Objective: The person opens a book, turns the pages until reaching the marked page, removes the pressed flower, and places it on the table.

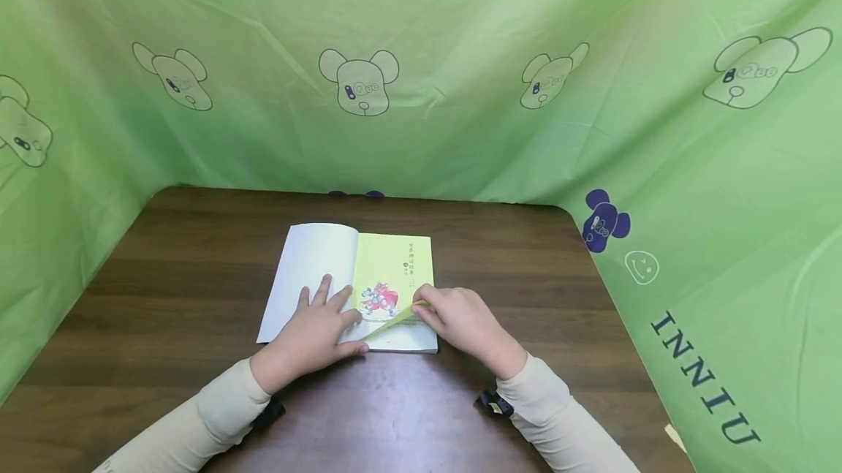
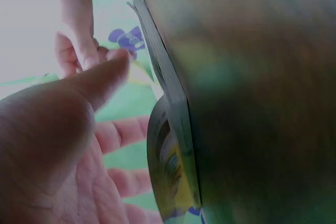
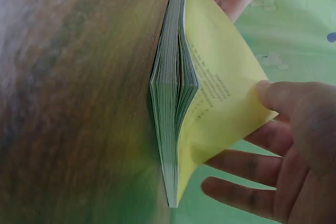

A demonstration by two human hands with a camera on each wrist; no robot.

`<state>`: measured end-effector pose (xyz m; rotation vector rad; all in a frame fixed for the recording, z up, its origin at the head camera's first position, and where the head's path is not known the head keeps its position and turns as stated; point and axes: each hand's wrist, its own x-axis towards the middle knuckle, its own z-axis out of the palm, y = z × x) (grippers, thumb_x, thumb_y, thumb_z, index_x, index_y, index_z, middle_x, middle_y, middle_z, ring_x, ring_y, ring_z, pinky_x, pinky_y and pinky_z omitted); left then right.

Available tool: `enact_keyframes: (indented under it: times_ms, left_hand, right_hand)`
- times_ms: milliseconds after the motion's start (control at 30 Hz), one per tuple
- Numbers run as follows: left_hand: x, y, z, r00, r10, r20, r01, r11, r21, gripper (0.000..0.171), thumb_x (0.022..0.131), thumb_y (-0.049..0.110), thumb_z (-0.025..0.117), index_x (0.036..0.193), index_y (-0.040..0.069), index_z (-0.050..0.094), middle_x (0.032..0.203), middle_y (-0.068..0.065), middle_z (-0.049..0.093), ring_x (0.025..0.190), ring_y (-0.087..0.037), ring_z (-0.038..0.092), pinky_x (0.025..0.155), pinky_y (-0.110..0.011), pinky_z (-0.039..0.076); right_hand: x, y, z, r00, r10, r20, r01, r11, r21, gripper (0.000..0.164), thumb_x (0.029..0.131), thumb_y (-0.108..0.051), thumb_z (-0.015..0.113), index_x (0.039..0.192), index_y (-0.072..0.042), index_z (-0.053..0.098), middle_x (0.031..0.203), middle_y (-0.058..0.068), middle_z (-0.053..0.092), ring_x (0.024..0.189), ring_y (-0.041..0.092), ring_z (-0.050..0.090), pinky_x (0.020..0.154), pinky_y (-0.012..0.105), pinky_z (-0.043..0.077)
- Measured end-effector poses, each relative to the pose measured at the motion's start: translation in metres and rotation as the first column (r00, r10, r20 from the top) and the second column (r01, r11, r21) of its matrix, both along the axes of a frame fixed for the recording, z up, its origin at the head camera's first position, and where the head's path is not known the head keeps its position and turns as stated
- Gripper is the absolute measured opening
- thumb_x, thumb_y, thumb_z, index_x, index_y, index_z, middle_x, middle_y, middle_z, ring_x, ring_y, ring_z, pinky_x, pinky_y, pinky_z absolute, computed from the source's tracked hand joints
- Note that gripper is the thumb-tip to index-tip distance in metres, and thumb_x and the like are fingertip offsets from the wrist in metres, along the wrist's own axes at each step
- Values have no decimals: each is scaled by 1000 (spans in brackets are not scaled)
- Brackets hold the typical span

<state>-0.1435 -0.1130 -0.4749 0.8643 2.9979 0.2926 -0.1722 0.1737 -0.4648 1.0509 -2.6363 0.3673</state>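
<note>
An opened book (image 1: 401,341) lies on the brown table, its white left side (image 1: 309,254) spread flat. A yellow page (image 1: 388,261) with a red and blue drawing and vertical writing is on the right side. My right hand (image 1: 460,319) pinches the lower right corner of this page between thumb and fingers and lifts it; in the right wrist view the yellow page (image 3: 226,77) bends up from the thick page block (image 3: 168,98). My left hand (image 1: 312,334) rests with spread fingers on the white side and near the fold, thumb by the bottom edge.
The wooden table (image 1: 197,275) extends around the book. A green cloth (image 1: 447,144) printed with bear heads hangs behind and at both sides. Dark straps (image 1: 493,403) sit at the wrists under the light sleeves (image 1: 546,407).
</note>
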Motion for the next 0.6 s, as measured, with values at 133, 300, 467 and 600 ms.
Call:
enact_keyframes:
  times_ms: [133,300,467,600]
  left_hand:
    - [0,2,-1,1000,29,-6,-29,1000,6,45,91,59,68,115,21,74,149,-19,54,144,-59,32,102,-80,33]
    - [-1,2,-3,999,54,-8,-54,998,22,34,95,48,70,114,21,75,149,-17,55,144,-57,33,103,-79,33]
    - [0,3,-4,996,87,-12,-86,993,78,52,94,40,73,139,16,61,157,-18,46,146,-54,34,104,-79,32]
    - [0,3,-4,993,109,-45,-101,983,153,95,91,30,75,165,13,17,167,-20,26,150,-48,31,105,-77,33]
  right_hand:
    - [0,-1,1,999,-16,-40,14,999,-44,11,96,-28,73,101,-23,66,82,-14,73,59,3,57,57,32,52]
    - [-1,-1,3,997,-19,-76,13,996,-86,14,95,-27,74,105,-21,68,91,-12,75,61,3,56,59,31,53]
    - [-3,2,7,993,-61,-99,46,988,-144,31,95,-32,73,120,-14,68,112,0,75,88,13,71,77,36,59]
    - [-4,5,9,991,-119,-54,106,974,-200,38,99,-40,66,125,-12,66,128,5,70,117,22,68,94,41,56]
